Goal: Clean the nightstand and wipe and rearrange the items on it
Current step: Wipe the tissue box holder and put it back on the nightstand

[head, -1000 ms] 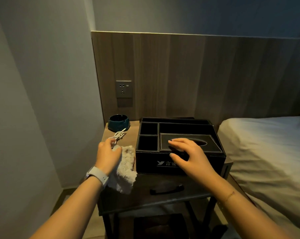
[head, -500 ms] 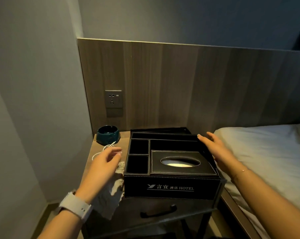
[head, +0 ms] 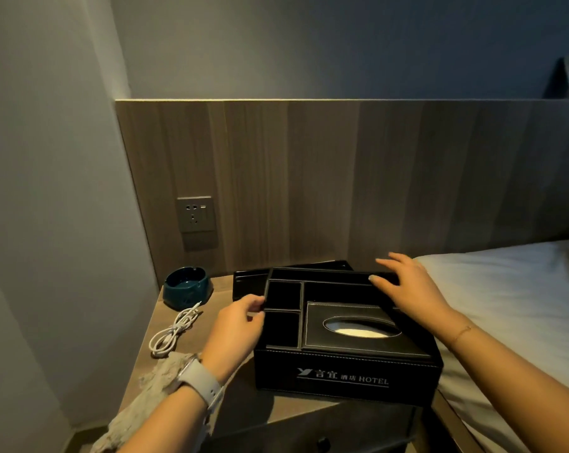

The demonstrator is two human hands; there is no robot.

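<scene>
A black leather organiser box point(head: 345, 371) with a tissue slot and several compartments stands on the wooden nightstand point(head: 191, 351). My left hand point(head: 235, 331) grips its left wall, thumb on the rim. My right hand point(head: 410, 289) lies over the box's back right corner with fingers spread. A pale cleaning cloth point(head: 146, 400) lies on the nightstand's front left, under my left forearm. A coiled white cable point(head: 173, 331) and a dark teal ashtray point(head: 187, 287) sit at the back left.
A flat black tray point(head: 247, 279) lies behind the box against the wood headboard panel. A wall socket point(head: 195, 214) is above the ashtray. The bed with white sheet point(head: 511, 322) borders the nightstand on the right; a wall closes the left.
My left hand left the cloth and cable and took hold of the box's left wall. My right hand moved from the tissue lid to the back right corner. The view came closer.
</scene>
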